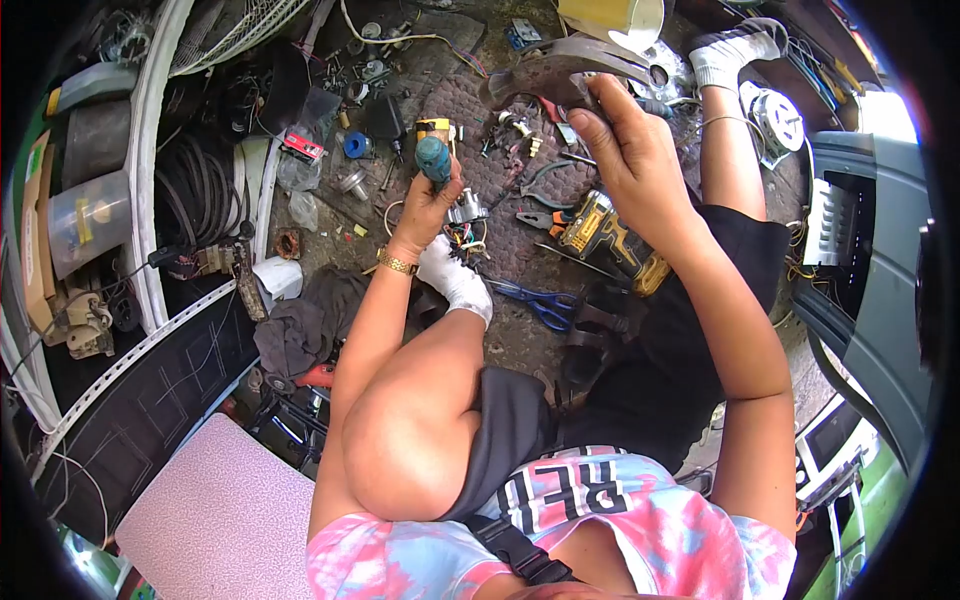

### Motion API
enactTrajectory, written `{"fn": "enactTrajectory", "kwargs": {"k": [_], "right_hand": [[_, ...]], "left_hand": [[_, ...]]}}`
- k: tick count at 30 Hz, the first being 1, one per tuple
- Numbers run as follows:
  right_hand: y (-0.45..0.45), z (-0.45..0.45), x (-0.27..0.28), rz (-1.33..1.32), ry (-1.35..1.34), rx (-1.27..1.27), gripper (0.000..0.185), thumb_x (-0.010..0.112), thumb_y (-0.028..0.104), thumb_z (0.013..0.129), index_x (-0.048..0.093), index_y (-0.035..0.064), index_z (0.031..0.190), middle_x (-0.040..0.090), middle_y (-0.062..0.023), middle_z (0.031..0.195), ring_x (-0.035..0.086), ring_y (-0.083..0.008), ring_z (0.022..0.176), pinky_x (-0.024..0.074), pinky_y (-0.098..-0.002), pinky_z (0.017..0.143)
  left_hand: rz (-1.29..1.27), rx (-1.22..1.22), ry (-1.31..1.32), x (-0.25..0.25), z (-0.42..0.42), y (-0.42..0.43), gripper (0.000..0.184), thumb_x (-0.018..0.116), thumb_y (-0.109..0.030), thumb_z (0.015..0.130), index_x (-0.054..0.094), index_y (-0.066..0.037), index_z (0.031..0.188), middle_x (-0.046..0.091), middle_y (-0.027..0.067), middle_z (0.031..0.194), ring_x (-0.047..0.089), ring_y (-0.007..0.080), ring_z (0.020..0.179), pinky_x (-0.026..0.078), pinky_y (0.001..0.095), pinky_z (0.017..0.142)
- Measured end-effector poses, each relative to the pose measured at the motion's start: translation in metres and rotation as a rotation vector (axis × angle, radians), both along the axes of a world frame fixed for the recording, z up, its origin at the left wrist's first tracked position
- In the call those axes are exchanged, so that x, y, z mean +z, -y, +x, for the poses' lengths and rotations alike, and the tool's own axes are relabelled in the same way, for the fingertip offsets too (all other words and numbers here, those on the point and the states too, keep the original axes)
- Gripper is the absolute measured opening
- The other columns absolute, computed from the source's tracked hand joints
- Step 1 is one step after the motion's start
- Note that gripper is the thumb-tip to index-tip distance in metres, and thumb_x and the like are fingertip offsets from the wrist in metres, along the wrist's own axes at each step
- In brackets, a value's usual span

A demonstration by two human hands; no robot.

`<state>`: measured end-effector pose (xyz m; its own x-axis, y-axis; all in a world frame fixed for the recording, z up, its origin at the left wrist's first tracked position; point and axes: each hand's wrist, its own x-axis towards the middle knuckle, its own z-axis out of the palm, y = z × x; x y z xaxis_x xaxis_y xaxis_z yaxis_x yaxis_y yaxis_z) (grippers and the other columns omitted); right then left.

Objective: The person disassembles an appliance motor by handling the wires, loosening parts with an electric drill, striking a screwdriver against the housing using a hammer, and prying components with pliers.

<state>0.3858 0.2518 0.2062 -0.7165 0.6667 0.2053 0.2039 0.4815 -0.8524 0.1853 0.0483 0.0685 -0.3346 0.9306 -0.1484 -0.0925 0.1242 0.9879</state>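
Observation:
My left hand (428,212) is closed round a screwdriver with a blue-green handle (433,158), its butt end toward me. Just behind that handle a yellow item (436,127) shows in part. Right beside this hand, by the white-socked foot (458,278), sits a small silver motor-like part (468,207) with coloured wires. Raised higher and to the right, my right hand (640,160) grips a hammer (545,78) with a worn dark metal head; much of its handle is hidden by the hand. The screwdriver's tip is hidden too.
A yellow-black cordless drill (600,232), pliers (548,188) and blue scissors (545,305) lie between the legs, with dark sandals (597,325) nearer me. Loose hardware (370,70) litters the floor ahead. A round motor (775,120) stands right; a pink-topped board (225,510) is at left.

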Motion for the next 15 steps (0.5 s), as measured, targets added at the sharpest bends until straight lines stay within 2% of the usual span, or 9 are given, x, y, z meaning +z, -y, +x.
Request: {"fn": "enactTrajectory", "kwargs": {"k": [5, 15], "right_hand": [[0.0013, -0.0012, 0.0009, -0.009, 0.020, 0.014, 0.028, 0.060, 0.024, 0.091, 0.053, 0.0012, 0.107, 0.059, -0.0222, 0.075, 0.059, -0.0428, 0.074, 0.0430, -0.0463, 0.058], [0.0048, -0.0024, -0.0072, 0.028, -0.007, 0.037, 0.032, 0.061, 0.023, 0.091, 0.053, -0.0012, 0.111, 0.063, -0.0216, 0.079, 0.062, -0.0407, 0.074, 0.0454, -0.0458, 0.060]], "left_hand": [[0.005, -0.018, 0.006, 0.0006, -0.0020, -0.0004, 0.020, 0.066, -0.024, 0.091, 0.055, -0.007, 0.092, 0.052, -0.0037, 0.091, 0.047, 0.0090, 0.083, 0.041, 0.0258, 0.078], [-0.008, -0.018, -0.012, 0.0080, -0.0029, -0.0042, 0.022, 0.067, -0.024, 0.089, 0.055, -0.005, 0.084, 0.051, -0.0037, 0.084, 0.046, 0.0092, 0.079, 0.041, 0.0265, 0.075]]}}
